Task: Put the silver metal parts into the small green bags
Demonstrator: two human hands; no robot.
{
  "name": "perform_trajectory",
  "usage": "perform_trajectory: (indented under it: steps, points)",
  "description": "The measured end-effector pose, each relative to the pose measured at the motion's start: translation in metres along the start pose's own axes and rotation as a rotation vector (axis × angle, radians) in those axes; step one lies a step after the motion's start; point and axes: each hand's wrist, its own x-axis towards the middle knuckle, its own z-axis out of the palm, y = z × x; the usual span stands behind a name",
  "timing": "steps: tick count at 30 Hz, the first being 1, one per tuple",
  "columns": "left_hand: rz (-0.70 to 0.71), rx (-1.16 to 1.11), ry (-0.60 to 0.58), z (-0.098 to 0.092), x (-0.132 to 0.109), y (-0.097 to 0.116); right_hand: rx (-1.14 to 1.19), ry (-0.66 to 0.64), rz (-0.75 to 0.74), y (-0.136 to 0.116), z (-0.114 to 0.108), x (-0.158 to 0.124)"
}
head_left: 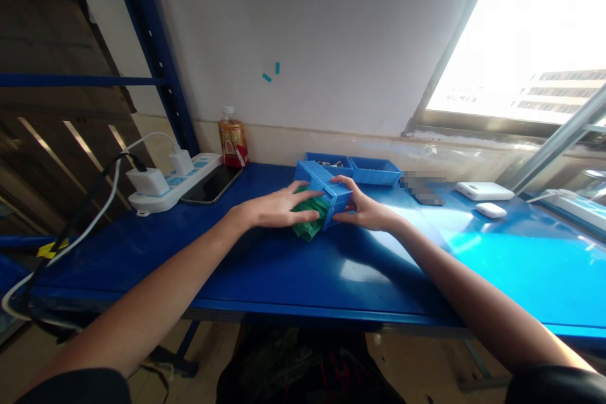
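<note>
**Colleague:** What have you got in the head view?

**Me:** Two bare hands at the middle of the blue worktop (303, 271), closer to its back edge than its front. Between them is one tipped blue bin (326, 186), lying over on its side with the mouth turned left.

**Colleague:** And the hands themselves?

**Me:** My right hand (367, 209) grips the tipped blue bin, thumb on top and fingers (341, 217) curled against its right end. My left hand (277, 208) lies flat with fingers spread and closes on nothing. It presses on a pile of green pieces (308, 218) at the bin's mouth, and its fingertips touch the bin's rim. I can't count the pieces, since they blur into one heap.

**Colleague:** Any other bins?

**Me:** Two, side by side and upright at the back edge: a left bin (329, 164) just behind the tipped one, with small dark parts inside, and a right bin (376, 172) touching it. That makes three bins in all.

**Colleague:** What else is on the surface?

**Me:** Toward the back left corner there's one bottle (232, 137) against the wall, one white power strip (189, 180) carrying two white chargers (148, 181), and one dark phone (213, 185) lying flat beside the strip. Toward the right end, well apart from the hands, are one white power bank (483, 190) and one small white case (491, 209) just in front of it.
</note>
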Motion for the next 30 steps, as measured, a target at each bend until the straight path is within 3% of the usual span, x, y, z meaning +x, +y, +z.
perform_trajectory:
  steps: [3, 9, 20, 23, 30]
  points:
    - [0.019, -0.013, -0.068, -0.002, -0.003, 0.002, -0.02, -0.001, -0.011, 0.001, -0.001, 0.0]
    - [0.103, 0.04, -0.078, 0.004, 0.0, 0.001, -0.081, 0.023, -0.03, 0.001, -0.002, -0.001]
    - [0.154, 0.056, 0.011, 0.014, 0.014, -0.006, -0.03, 0.018, -0.032, -0.005, -0.003, -0.003]
    - [0.159, 0.049, 0.024, 0.016, 0.017, -0.009, -0.144, 0.122, -0.013, -0.017, 0.003, -0.006]
    - [0.127, 0.075, 0.028, 0.019, 0.015, -0.01, -0.512, 0.529, -0.016, -0.029, 0.033, -0.002]
